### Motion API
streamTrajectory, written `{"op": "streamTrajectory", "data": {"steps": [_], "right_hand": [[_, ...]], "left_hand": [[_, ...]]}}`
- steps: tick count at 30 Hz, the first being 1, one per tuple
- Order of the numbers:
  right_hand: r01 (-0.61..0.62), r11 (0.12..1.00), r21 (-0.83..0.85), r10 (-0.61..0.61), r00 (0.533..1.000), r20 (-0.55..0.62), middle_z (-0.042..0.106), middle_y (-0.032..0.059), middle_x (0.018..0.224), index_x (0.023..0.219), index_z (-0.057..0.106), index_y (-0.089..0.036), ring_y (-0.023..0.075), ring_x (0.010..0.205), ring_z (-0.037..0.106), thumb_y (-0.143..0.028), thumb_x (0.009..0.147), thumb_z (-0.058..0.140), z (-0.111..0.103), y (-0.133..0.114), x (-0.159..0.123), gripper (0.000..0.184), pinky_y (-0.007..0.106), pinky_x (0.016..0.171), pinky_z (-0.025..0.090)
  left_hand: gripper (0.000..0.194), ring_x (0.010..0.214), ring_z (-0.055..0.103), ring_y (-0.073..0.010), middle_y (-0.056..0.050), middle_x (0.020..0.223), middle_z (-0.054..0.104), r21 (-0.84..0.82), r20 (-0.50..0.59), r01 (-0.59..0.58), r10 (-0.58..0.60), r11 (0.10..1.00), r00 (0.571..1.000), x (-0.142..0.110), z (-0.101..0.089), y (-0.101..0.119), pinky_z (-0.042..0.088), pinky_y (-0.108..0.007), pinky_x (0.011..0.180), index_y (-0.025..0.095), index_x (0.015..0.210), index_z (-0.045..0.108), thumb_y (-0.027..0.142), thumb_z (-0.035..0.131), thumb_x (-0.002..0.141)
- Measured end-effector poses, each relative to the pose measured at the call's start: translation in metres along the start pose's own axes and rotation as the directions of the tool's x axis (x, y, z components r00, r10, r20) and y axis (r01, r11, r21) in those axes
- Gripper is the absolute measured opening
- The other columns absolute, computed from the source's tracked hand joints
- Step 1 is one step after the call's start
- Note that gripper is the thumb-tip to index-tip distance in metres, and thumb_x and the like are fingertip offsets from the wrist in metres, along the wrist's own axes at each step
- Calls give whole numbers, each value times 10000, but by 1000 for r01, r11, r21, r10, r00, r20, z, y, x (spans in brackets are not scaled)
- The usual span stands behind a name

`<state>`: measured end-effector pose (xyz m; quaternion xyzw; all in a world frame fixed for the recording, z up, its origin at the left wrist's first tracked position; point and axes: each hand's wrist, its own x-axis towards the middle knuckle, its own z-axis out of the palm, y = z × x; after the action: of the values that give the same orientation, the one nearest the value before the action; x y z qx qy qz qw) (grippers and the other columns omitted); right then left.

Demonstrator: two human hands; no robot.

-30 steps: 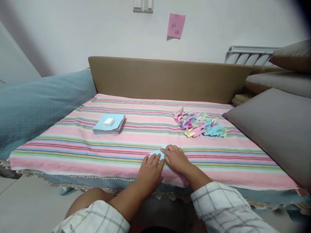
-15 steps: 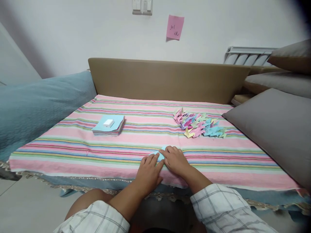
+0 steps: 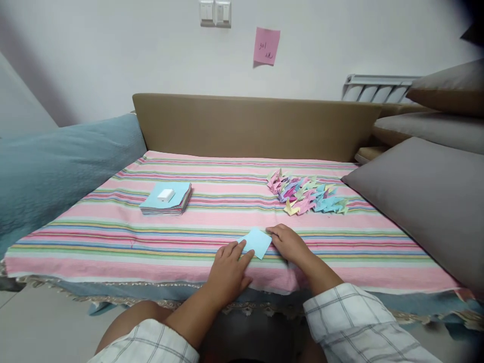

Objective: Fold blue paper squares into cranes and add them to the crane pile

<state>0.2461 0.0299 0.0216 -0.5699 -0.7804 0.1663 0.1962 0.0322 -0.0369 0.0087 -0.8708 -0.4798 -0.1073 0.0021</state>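
Observation:
A light blue piece of folded paper (image 3: 259,242) lies flat on the striped cloth (image 3: 159,234) near the front edge. My left hand (image 3: 229,269) rests on its left side, fingers stretched out and apart, the fingertips covering part of it. At the paper's right corner is my right hand (image 3: 289,243), its index finger extended near the edge and the other fingers curled beneath and partly hidden. Whether the right fingertips touch the paper, I cannot tell.
A stack of coloured paper sheets (image 3: 180,204) with a small white block (image 3: 165,195) on top sits at the left. Behind my right hand lies a pile of colourful folded paper cranes (image 3: 302,194). Grey cushions (image 3: 423,201) lean at the right; a blue armrest (image 3: 71,161) borders the left.
My right hand has slid right, off the paper, uncovering more of it. My left hand stays on the paper's left side. The view has shifted slightly.

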Motion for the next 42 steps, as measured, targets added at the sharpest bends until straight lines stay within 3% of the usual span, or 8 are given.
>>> {"op": "streamTrajectory", "data": {"steps": [5, 13, 24, 28, 35, 42], "right_hand": [[41, 988, 152, -47, 998, 37, 643, 50, 975, 968, 684, -219, 176, 948, 554, -109, 758, 393, -8, 3, -6, 375, 290, 860, 402], [64, 949, 308, -61, 998, -21, 622, 57, 953, 842, 672, -177, 165, 924, 563, -94, 718, 461, 1, 1, -5, 259, 295, 878, 412], [73, 970, 232, -66, 997, -39, 580, 66, 950, 808, 651, -173, 181, 914, 540, -176, 710, 595, 9, 1, -2, 112, 311, 819, 438], [85, 969, 231, -71, 995, -68, 535, 85, 1082, 897, 668, -192, 210, 1067, 485, -309, 764, 595, 14, 1, -3, 191, 363, 936, 378], [144, 975, 169, -135, 989, -60, 496, 91, 1202, 960, 667, -206, 218, 1149, 438, -129, 727, 577, 20, -2, -4, 262, 386, 981, 345], [121, 982, 146, -114, 992, -55, 505, 105, 1214, 1007, 649, -194, 228, 1154, 442, -177, 733, 596, 21, -5, -4, 280, 397, 984, 345]], "left_hand": [[661, 1240, 338, -302, -70, 1417, 363, 3, 7, -9, 9, 1000, 1000, 0, -1, -2, 303, -474, 975, 299, 1299, 409, 401, 672, 701], [662, 1244, 329, -294, -61, 1423, 355, 9, 1, -9, 9, 1000, 1000, -1, 1, -3, 297, -461, 979, 303, 1304, 399, 407, 666, 707], [649, 1225, 348, -286, -68, 1400, 386, -3, -17, -3, 3, 1000, 1000, 1, 1, -4, 292, -457, 985, 272, 1294, 408, 392, 661, 708], [644, 1221, 347, -285, -69, 1398, 389, 2, -17, -12, 12, 1000, 1000, 1, 1, -4, 294, -457, 978, 268, 1298, 403, 395, 650, 717], [604, 1187, 349, -302, -64, 1430, 346, 16, -1, -13, 13, 1000, 1000, 5, -4, -2, 315, -474, 927, 256, 1251, 444, 374, 659, 699], [594, 1183, 340, -302, -53, 1430, 355, -32, 36, -12, 13, 999, 999, 9, -7, -4, 292, -491, 931, 257, 1222, 452, 361, 660, 675]]}}
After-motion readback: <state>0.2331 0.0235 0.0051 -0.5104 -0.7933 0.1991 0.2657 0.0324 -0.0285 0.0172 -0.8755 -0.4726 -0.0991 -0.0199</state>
